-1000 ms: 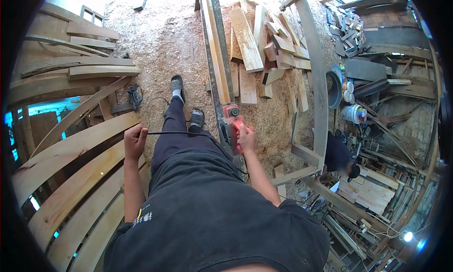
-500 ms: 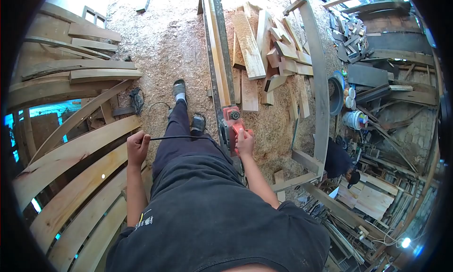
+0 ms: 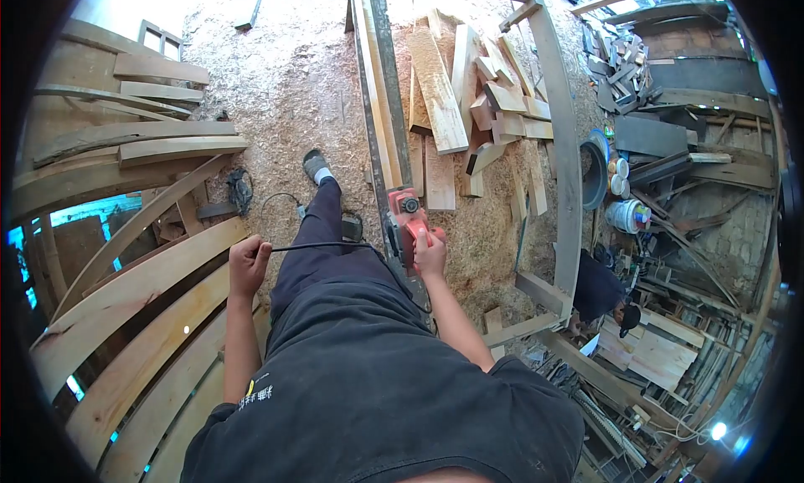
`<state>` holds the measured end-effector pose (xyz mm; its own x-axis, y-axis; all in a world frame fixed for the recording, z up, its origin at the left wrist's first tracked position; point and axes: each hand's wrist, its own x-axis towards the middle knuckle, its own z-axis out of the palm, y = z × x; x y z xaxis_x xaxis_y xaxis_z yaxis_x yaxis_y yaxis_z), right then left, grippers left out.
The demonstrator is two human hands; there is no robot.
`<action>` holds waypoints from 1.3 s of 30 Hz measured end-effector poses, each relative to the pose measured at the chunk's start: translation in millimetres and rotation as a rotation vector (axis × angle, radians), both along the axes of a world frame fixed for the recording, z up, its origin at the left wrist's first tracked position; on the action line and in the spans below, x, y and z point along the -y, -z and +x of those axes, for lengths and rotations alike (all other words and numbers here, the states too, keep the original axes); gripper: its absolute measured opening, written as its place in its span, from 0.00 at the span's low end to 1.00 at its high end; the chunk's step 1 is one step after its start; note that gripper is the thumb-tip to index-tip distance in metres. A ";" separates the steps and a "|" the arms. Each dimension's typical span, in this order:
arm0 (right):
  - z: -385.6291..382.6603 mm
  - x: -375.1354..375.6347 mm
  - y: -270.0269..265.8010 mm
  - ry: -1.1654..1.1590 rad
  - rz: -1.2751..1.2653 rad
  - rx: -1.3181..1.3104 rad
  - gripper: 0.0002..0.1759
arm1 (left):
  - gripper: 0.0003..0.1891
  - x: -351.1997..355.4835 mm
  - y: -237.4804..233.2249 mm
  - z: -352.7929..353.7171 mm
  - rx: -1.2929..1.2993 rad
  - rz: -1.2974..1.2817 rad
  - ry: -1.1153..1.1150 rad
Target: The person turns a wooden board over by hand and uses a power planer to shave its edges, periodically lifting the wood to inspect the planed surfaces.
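A red electric hand planer (image 3: pixel 408 208) rests on a long, narrow wooden board (image 3: pixel 378 89) that stretches away from me. My right hand (image 3: pixel 430 253) is closed around the planer's rear handle. Off to the left, my left hand (image 3: pixel 249 264) grips a black power cord (image 3: pixel 314 246) in a fist. The cord runs taut across my thighs toward the planer. The planer's sole and its contact with the wood are hidden from above.
Wood shavings cover the floor (image 3: pixel 276 89). Cut timber blocks (image 3: pixel 440 89) lie piled right of the board, beside a wooden frame (image 3: pixel 569 148). Curved planks (image 3: pixel 126 290) line my left. Another person (image 3: pixel 599 290) bends down at the right, near buckets (image 3: pixel 624 215).
The planer has advanced a little along the board, away from me. My body has moved forward with it, and the surroundings sit slightly lower in view. Both hands keep their hold.
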<state>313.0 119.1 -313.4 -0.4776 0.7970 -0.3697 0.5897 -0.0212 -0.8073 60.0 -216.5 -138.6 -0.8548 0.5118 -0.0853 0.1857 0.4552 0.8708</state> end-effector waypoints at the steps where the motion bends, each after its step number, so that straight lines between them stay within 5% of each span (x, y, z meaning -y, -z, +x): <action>1: -2.8 -0.3 2.2 -0.002 0.034 0.004 0.27 | 0.30 -4.1 -0.9 -4.1 0.011 0.008 0.003; 15: -72.8 -25.6 -6.5 -0.029 0.179 0.046 0.27 | 0.31 -46.2 13.3 -80.6 0.039 -0.004 0.070; 20: -99.0 -39.4 -17.2 -0.017 -0.049 0.140 0.25 | 0.30 -70.7 8.2 -121.7 0.036 0.006 0.088; 39: -236.2 -84.3 -11.8 0.059 -0.052 0.022 0.25 | 0.31 -109.7 16.4 -267.2 0.123 0.001 0.094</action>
